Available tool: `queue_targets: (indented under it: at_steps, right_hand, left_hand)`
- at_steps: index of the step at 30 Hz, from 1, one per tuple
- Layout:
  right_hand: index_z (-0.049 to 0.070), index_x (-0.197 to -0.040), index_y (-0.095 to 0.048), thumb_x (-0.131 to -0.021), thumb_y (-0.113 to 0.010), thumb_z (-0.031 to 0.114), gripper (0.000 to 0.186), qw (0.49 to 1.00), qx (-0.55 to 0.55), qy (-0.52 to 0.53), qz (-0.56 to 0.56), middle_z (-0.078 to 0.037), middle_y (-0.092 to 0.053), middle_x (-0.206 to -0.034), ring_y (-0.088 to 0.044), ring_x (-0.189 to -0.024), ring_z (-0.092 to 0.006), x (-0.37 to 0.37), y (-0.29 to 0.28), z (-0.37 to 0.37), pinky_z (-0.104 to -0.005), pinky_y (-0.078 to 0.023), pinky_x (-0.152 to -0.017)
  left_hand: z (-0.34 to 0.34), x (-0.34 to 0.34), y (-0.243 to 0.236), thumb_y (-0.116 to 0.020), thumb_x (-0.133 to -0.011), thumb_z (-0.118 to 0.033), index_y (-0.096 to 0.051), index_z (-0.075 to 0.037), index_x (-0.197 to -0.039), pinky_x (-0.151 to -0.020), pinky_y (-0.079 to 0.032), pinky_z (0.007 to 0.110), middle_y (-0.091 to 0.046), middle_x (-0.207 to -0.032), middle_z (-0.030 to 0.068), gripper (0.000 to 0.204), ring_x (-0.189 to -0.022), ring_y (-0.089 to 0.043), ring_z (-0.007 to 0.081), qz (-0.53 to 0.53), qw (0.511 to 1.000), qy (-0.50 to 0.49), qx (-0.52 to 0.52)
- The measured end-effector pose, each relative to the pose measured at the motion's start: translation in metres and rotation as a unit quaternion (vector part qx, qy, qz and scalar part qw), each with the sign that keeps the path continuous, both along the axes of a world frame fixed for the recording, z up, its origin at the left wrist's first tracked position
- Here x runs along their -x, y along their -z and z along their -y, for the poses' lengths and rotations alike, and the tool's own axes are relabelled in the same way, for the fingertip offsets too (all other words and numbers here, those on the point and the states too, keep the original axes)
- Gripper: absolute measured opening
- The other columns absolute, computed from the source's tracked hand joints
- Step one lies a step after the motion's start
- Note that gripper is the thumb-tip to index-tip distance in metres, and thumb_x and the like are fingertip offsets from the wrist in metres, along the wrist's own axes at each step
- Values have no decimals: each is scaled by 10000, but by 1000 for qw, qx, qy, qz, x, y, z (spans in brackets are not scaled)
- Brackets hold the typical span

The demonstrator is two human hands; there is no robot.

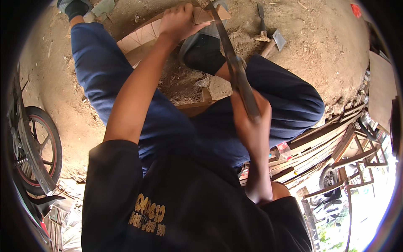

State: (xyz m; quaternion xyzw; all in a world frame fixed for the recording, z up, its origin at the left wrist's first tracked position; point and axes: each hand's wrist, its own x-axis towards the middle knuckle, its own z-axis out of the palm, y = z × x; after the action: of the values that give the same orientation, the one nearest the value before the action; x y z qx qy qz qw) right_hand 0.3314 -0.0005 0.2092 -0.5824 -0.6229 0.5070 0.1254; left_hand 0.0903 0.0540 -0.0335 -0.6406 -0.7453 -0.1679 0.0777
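Note:
A pale curved wooden board with slanted lines drawn across it lies at the top of the view. My left hand is closed over its top side, pressing and gripping it near its right end. My right hand is wrapped round the handle of a long, dark, narrow tool that looks like a saw. Its blade is seen nearly edge-on and runs up to the board's right end, just right of my left hand. I cannot make out its teeth. My sandalled foot is against the board's near side.
A chisel-like tool and a flat-bladed tool with a wooden handle lie on the dirt floor among wood chips. A motorcycle wheel stands at left. Stacked wood strips, a plastic bottle and a wooden frame are at right.

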Motion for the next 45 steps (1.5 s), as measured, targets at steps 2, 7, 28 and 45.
queue_targets:
  at_steps: [2, 7, 28, 45]
  right_hand:
    - [-36, -762, -552, -905, -612, 64, 185, 1000, 0, -9, 2, -51, -481, -581, -394, -578, -62, 11, 11, -9, -317, -383, -503]
    - [-19, -746, -543, -909, -611, 55, 192, 1000, 16, 10, 2, -35, -476, -578, -403, -581, -43, -16, -12, 9, -299, -365, -495]
    - [-23, -756, -562, -907, -616, 53, 178, 1000, 13, 5, -19, -54, -524, -590, -431, -564, -64, -15, -3, -1, -305, -386, -507]
    - [-18, -728, -525, -912, -623, 64, 224, 999, 36, 3, 17, -25, -484, -564, -415, -541, -55, -26, -32, 18, -298, -340, -480]
  left_hand:
    - [2, -5, 1, -585, -767, -775, -597, -23, -996, -783, -543, 453, -687, -861, 173, 786, -801, -697, 352, 3, 1000, 6, -19]
    - [1, -9, -8, -600, -759, -771, -599, -22, -1023, -813, -542, 450, -686, -877, 182, 794, -819, -698, 345, 1, 1000, 2, 29]
    - [-7, -7, -26, -703, -744, -651, -528, -1, -1049, -851, -501, 488, -652, -982, 213, 739, -963, -646, 392, 122, 987, -25, 106]
    - [-1, -4, -21, -696, -753, -663, -539, -7, -1044, -822, -513, 488, -660, -960, 185, 735, -893, -664, 377, 106, 990, -13, 94]
